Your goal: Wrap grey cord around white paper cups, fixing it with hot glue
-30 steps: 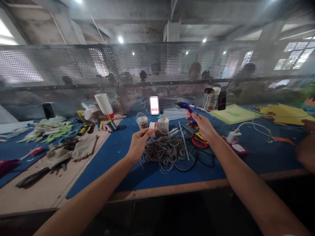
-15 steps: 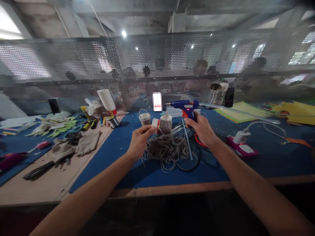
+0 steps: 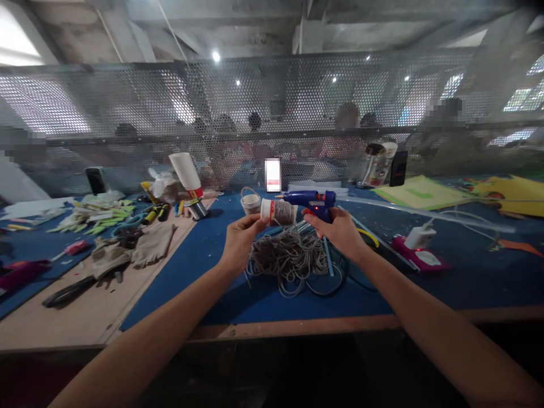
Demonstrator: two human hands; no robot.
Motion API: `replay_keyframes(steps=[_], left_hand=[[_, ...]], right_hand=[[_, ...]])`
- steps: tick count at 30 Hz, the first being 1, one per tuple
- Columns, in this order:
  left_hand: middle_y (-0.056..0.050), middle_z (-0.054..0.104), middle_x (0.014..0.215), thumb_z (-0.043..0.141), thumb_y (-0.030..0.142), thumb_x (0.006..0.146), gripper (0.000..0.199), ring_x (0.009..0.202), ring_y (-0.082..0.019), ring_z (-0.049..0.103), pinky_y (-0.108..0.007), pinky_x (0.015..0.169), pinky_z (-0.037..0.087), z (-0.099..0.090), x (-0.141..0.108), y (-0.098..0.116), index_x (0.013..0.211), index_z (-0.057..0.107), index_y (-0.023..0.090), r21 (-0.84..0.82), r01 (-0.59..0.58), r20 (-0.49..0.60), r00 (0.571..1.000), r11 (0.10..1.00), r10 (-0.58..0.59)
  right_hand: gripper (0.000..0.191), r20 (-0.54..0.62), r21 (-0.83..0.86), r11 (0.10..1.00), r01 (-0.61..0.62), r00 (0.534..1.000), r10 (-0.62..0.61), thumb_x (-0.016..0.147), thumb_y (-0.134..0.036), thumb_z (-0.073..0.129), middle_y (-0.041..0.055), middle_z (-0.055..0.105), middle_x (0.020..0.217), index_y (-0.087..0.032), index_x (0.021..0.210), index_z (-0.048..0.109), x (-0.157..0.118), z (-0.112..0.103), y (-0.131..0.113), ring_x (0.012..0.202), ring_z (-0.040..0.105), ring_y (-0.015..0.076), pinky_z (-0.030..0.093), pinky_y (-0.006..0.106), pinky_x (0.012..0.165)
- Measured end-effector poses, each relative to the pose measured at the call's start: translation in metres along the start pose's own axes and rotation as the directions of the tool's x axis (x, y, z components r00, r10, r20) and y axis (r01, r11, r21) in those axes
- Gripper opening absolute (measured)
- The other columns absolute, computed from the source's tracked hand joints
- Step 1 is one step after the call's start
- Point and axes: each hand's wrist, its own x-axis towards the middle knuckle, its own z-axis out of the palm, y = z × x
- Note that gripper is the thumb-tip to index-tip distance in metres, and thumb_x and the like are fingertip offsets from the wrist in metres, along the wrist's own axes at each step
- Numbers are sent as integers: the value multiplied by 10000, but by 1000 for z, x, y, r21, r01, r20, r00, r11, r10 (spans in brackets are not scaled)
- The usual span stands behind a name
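Note:
My left hand (image 3: 244,235) grips a paper cup (image 3: 278,213) by its white and red end; grey cord is wound around the rest, and the cup lies on its side in the air. A blue glue gun (image 3: 312,199) is in my right hand (image 3: 340,229), its nozzle pointing left just above the cup. Whether the nozzle touches the cup I cannot tell. Beneath both hands a tangled heap of grey cord (image 3: 289,255) rests on the blue mat (image 3: 204,294). Behind my left hand stands a small cup with a looped handle (image 3: 250,203).
A lit phone (image 3: 272,174) stands at the back. Stacked paper cups (image 3: 185,173), gloves (image 3: 153,246) and a black-handled tool (image 3: 68,292) are to the left. On the right are a white plug adapter (image 3: 420,237) and yellow sheets (image 3: 416,194). A perforated screen (image 3: 293,102) rises behind.
The cord-wrapped cup has tipped from a more upright pose onto its side. My right hand has lowered the glue gun and brought it left, closer to the cup.

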Motion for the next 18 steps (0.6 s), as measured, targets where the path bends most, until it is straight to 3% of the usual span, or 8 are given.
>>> replay_keyframes(steps=[5, 12, 18], left_hand=[[-57, 758, 864, 834, 406, 686, 325, 811, -177, 649, -304, 824, 492, -1, 1, -1, 894, 789, 160, -9, -8, 10, 1000, 1000, 8], [-40, 760, 848, 800, 376, 731, 263, 853, -186, 644, -296, 878, 463, -2, 0, 1, 899, 794, 174, 69, -93, 15, 996, 993, 92], [-49, 765, 874, 781, 362, 758, 257, 868, -198, 651, -305, 887, 466, -2, 0, 0, 930, 795, 170, 79, -141, 22, 990, 987, 140]], right_hand=[[288, 32, -23, 997, 75, 997, -74, 876, -484, 600, -26, 623, 547, -210, 865, 686, -4, 5, 0, 564, 624, 163, 506, 311, 655], [333, -8, -182, 980, 76, 997, -79, 837, -548, 634, -22, 572, 488, -224, 837, 710, -4, 11, 2, 509, 592, 183, 474, 320, 574], [433, -21, -362, 916, 174, 981, -194, 852, -636, 570, 29, 683, 677, -226, 881, 706, -3, 14, 13, 682, 658, 235, 473, 330, 638]])
